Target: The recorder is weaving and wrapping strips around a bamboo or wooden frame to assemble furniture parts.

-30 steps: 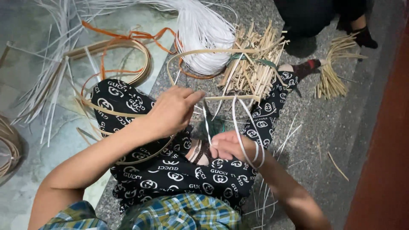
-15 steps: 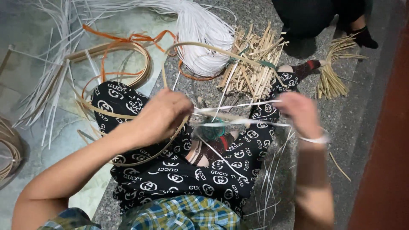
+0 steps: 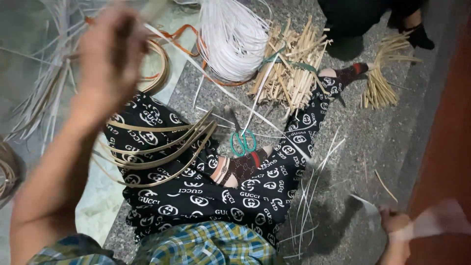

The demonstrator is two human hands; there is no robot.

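White strip (image 3: pixel 235 95) taut, left hand (image 3: pixel 110 54), right hand (image 3: pixel 392 223)

Blue-yellow-green plaid shirt (image 3: pixel 206 243) at bottom centre. Black trousers (image 3: pixel 196 191) with repeated white logo print, mid-frame. Dark patterned socks (image 3: pixel 243 167) with red band. Forearms bare, no sleeves.

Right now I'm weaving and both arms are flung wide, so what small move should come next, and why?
Probably bring both hands back toward the lap. The left hand is raised high, the right hand far out low, the white strip stretched taut between them, away from the bent cane hoops.
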